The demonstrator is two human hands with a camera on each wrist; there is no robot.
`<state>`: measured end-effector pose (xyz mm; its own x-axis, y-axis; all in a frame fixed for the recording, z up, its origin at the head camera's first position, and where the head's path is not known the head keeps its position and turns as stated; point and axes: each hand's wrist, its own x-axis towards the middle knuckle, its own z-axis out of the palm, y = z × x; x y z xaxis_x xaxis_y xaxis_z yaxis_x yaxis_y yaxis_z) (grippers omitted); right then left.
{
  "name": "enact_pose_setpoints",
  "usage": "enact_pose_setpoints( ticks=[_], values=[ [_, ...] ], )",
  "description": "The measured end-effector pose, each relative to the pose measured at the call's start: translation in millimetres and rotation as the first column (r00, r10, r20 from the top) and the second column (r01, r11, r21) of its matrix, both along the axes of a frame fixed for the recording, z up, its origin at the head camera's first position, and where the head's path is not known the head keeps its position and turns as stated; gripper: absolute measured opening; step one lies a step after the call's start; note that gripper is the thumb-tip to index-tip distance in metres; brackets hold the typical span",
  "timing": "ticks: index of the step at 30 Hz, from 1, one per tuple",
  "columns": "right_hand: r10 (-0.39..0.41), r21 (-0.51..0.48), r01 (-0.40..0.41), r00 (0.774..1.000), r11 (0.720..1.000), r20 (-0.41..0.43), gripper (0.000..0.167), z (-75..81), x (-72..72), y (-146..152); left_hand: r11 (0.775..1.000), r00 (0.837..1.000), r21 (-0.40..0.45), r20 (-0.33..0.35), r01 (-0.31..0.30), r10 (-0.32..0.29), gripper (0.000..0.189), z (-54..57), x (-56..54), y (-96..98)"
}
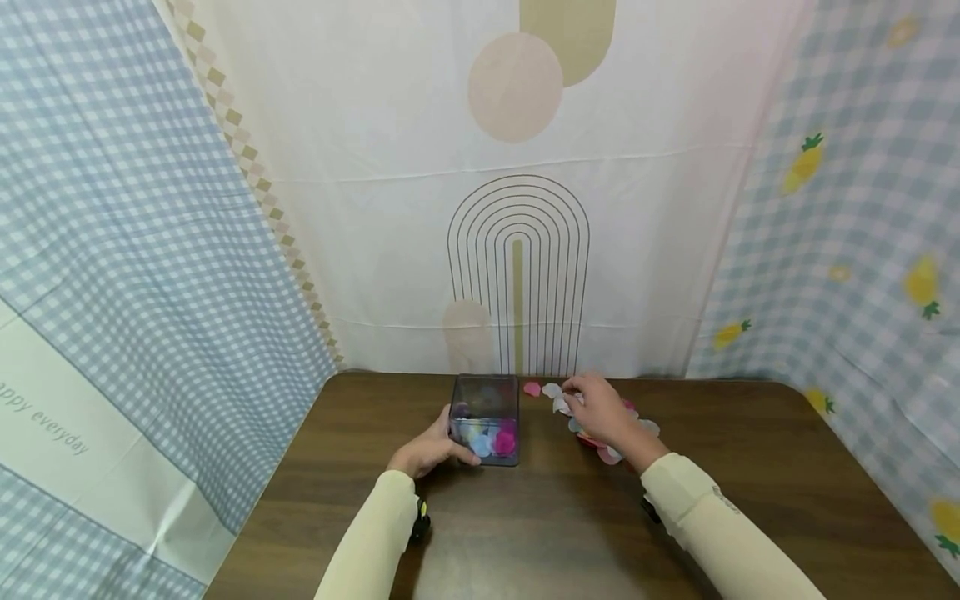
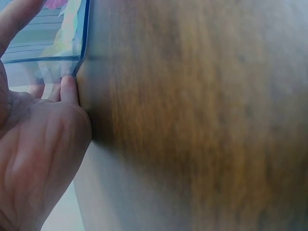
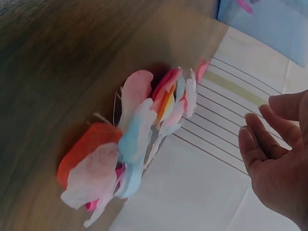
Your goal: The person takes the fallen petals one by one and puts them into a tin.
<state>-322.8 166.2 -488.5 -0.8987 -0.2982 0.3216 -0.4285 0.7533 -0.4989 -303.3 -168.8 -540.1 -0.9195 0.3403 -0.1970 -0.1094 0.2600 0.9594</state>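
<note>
A clear plastic box stands on the table with blue, pink and pale petals inside. My left hand grips its left side, thumb along the front and fingers round behind; in the left wrist view the fingertips press on the box wall. To the right of the box, my right hand hovers over a loose heap of artificial petals in red, pink, white and light blue. Its fingers are loosely bent, thumb near the index finger, with nothing visible between them. The hand partly hides the heap in the head view.
A single pink petal and a white petal lie by the table's far edge, between box and heap. The brown wooden table ends at a hanging printed cloth. Checked curtains hang at both sides.
</note>
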Motion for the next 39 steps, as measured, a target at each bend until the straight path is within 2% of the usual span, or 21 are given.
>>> enact_pose_setpoints(
  ticks=[5,8,13,17,19,25,27,30,32,33,39],
  values=[
    [0.009,0.044,-0.011,0.999,0.999,0.040,0.023,-3.8,-9.7,-11.6,1.000,1.000,0.002,0.001,0.013,-0.013,0.113,0.0,0.7,-0.6],
    [0.003,0.070,-0.011,0.994,0.998,0.112,0.026,-3.4,-17.7,-21.1,1.000,1.000,0.009,0.006,0.014,-0.014,0.112,0.2,0.8,-0.9],
    [-0.020,0.141,-0.010,0.978,0.990,0.209,0.034,-3.1,-39.0,-37.6,1.000,1.000,0.019,0.012,0.004,-0.004,0.112,1.7,-0.1,0.4],
    [-0.038,0.192,-0.005,0.975,0.981,0.218,0.035,-6.6,-56.4,-48.8,0.999,1.000,0.030,0.011,0.011,-0.011,0.112,-0.7,-2.6,0.6],
    [-0.045,0.216,-0.004,0.974,0.976,0.222,0.028,-9.1,-63.2,-54.2,0.999,1.000,0.038,0.014,0.012,-0.013,0.111,-2.4,-3.5,0.3],
    [-0.084,0.358,-0.002,0.971,0.934,0.223,0.020,-21.4,-82.4,-65.6,0.999,1.000,0.055,0.022,0.001,-0.003,0.109,-2.5,-4.3,-0.3],
    [-0.081,0.405,-0.001,0.980,0.914,0.184,0.015,-40.7,-96.1,-63.3,0.999,1.000,0.049,0.019,0.001,-0.002,0.110,-1.7,-3.9,-0.1],
    [-0.064,0.450,-0.026,0.981,0.893,0.184,0.011,-44.6,-98.8,-65.4,0.999,1.000,0.039,0.018,0.002,-0.003,0.110,-1.4,-3.6,-0.1],
    [-0.044,0.445,-0.048,0.980,0.895,0.193,0.013,-44.0,-96.9,-67.6,0.999,1.000,0.036,0.017,0.002,-0.003,0.110,-1.7,-3.3,-0.7],
    [-0.043,0.435,-0.058,0.975,0.899,0.217,0.016,-36.7,-91.8,-70.6,0.999,1.000,0.036,0.017,0.002,-0.002,0.109,-1.9,-3.2,-0.8],
    [-0.023,0.428,-0.062,0.982,0.902,0.189,0.013,-33.0,-81.3,-79.2,0.999,1.000,0.038,0.013,0.000,-0.001,0.108,-2.2,-2.5,-1.2]
  ],
)
